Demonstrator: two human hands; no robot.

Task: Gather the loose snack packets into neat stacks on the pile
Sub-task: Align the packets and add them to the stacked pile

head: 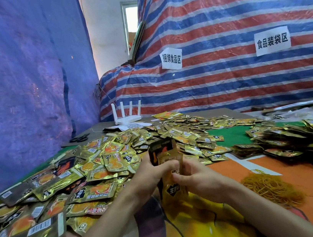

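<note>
A small upright stack of gold snack packets [168,168] stands on edge in front of me, held between both hands. My left hand [153,174] grips its left side with the thumb across the top. My right hand [196,177] pinches the right side, fingers curled round the front packets. A big loose heap of gold and black packets [90,167] spreads over the table to the left and behind the hands. Another heap of packets [303,136] lies at the right.
A tangle of yellow rubber bands [272,188] lies on the orange cloth to the right of my hands. A white router [127,114], black scissors [79,138] and a printed paper sit at the table's far edge. Striped tarpaulin rises behind, blue sheeting at left.
</note>
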